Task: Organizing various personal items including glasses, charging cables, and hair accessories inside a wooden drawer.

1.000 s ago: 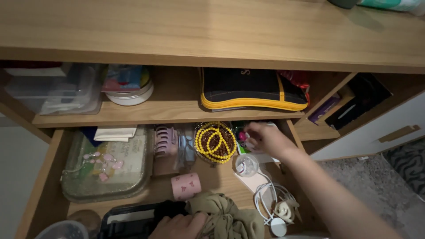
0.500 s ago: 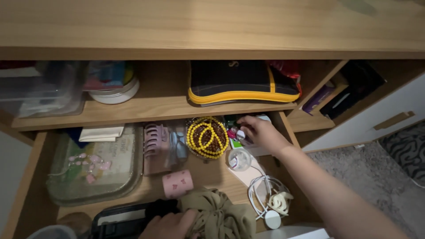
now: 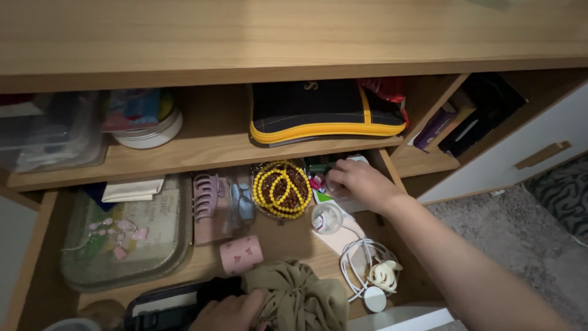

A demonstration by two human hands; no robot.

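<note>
Barely shifted since before, right hand [image 3: 358, 182] is curled on small stuff at the drawer [image 3: 37, 245] back, left hand [image 3: 229, 311] grips olive cloth [image 3: 300, 297]; bead coaster [image 3: 282, 189] could get knocked.

In open drawer [image 3: 37, 257]: tray [image 3: 165, 257] far left, hair claw [image 3: 206, 195] right of it, bead coil [image 3: 282, 189] mid-back w/ right hand [image 3: 358, 184] just right. Tape roll [image 3: 241, 255] in front of claw; cable bundle [image 3: 367, 270] front right; cloth [image 3: 300, 300] front centre under left hand [image 3: 229, 311]. Pouch [image 3: 318, 113] on shelf above
</note>
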